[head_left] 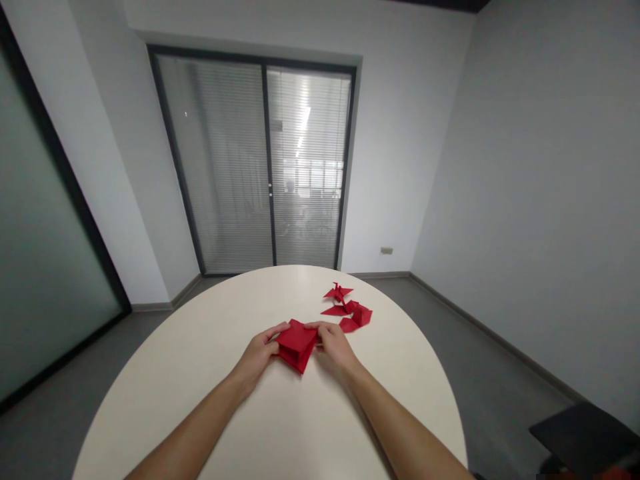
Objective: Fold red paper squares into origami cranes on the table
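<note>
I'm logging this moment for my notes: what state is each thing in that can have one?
Red paper, folded, layers parted toward the person, held at both sides
Left hand, closed on the paper's left side
Right hand, closed on the paper's right side
Other red paper pieces, folded, resting on the table
Blinds, lowered

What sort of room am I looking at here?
Probably a small meeting room in an office, though nothing in view names it. The signs are the pale round table, the dark-framed glass panels with slatted blinds, and the plain, pale wall.
</note>
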Available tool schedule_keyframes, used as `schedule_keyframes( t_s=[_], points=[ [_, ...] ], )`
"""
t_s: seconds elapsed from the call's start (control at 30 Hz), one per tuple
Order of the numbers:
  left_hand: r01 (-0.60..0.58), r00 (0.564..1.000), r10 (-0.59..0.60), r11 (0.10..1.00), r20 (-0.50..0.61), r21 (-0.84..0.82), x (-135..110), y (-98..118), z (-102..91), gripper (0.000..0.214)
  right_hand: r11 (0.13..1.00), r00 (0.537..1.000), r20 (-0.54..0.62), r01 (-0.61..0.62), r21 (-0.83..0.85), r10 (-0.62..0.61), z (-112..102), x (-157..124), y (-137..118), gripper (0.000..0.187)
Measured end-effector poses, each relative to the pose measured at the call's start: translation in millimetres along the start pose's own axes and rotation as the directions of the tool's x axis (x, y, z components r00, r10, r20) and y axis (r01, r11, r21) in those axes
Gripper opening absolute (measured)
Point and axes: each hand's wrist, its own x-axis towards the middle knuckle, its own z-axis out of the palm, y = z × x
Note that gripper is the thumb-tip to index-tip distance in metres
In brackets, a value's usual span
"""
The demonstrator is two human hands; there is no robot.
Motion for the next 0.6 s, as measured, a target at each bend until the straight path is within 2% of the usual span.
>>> schedule_keyframes(
  t_s=[0.07, 0.17, 0.27, 0.4, 0.6],
  points=[
    [0.022, 0.999, -0.019, 0.998, 0.048, -0.062, -1.7, 1.4, -1.9, 0.051, 0.999, 0.999, -0.001, -0.034, 0.041, 0.034, -0.4, -1.5, -3.5, 0.038],
    [0.041, 0.999, -0.039, 0.995, 0.023, -0.088, -3.5, 2.2, -2.8, 0.037, 0.997, 0.999, 0.010, -0.038, 0.065, 0.037, 0.1, -0.6, -2.6, 0.038],
    [0.040, 0.999, -0.040, 0.999, -0.033, -0.010, -2.7, -1.0, -3.1, 0.038, 0.999, 1.000, 0.013, 0.003, 0.053, -0.003, 1.2, 2.8, 4.0, 0.036],
    [-0.020, 0.996, 0.032, 0.989, -0.081, 0.146, 0.6, -6.5, -5.2, 0.041, 0.999, 0.999, 0.010, 0.050, 0.011, -0.050, 0.8, 5.3, 10.5, 0.037],
    [-0.009, 0.996, 0.032, 0.963, -0.081, 0.270, 3.3, -6.0, -3.5, 0.035, 0.998, 0.999, 0.021, 0.039, -0.040, -0.039, -0.9, 5.6, 12.2, 0.037]
  ],
)
